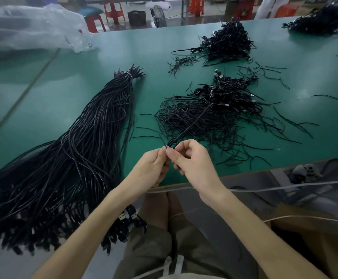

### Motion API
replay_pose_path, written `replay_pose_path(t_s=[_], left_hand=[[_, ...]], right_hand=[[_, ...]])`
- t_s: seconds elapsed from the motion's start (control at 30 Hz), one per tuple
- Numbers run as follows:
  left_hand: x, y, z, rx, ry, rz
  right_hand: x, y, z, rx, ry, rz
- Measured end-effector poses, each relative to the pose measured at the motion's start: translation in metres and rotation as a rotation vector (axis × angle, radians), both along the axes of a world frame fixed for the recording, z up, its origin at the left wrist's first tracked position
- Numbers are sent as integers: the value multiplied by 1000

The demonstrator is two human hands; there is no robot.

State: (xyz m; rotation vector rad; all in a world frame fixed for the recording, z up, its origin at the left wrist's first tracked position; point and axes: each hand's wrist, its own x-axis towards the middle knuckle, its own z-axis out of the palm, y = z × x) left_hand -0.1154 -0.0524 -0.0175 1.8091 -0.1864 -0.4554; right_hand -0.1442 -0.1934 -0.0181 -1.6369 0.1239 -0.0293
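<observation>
Both hands work at the near edge of the green table, just right of the wide end of the big tied bundle of black cables. Left hand: fingers curled, thumb and forefinger pinching the near end of a single black cable. Right hand: thumb and forefinger pinching the same cable right next to the left fingertips, remaining fingers loosely bent; the two hands touch at the pinch. A short loop of the cable shows just above the fingertips. From there it runs up and away to the right of the bundle, its far end lying over the loose heap of short cables and offcuts. The bundle lies aslant, its narrow far end cinched with a white tie, its near end fanned out and hanging over the table edge with plugs showing. Beyond the loose heap, further right of the bundle's tied end, a second dark pile; a third pile at the far right corner. Left of the bundle's tied end, well apart, a crumpled clear plastic bag. A white cord crosses below the table edge, right of the hands.
</observation>
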Motion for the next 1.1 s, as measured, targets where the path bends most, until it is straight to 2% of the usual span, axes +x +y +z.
replay_pose_path(t_s=[0.17,0.37,0.57,0.67,0.77,0.83,0.93,1.1], left_hand=[[-3,4,-2,-68,-28,2],[-3,6,1,-31,-54,17],[-3,14,2,-113,24,25],[-3,20,4,-179,104,-41],[-4,23,6,-166,100,-128],[-5,22,7,-143,83,-125],[-5,18,7,-70,46,-35],[-8,7,2,0,-34,153]], right_hand=[[1,0,-7,104,40,-55],[-2,-3,-9,142,53,-8],[-4,-10,-4,183,8,206],[-2,-17,2,102,-56,353],[0,-21,5,68,-42,451],[-1,-21,6,-2,-40,413],[-4,-17,-2,-242,-57,282],[-11,-7,-7,-429,-219,111]])
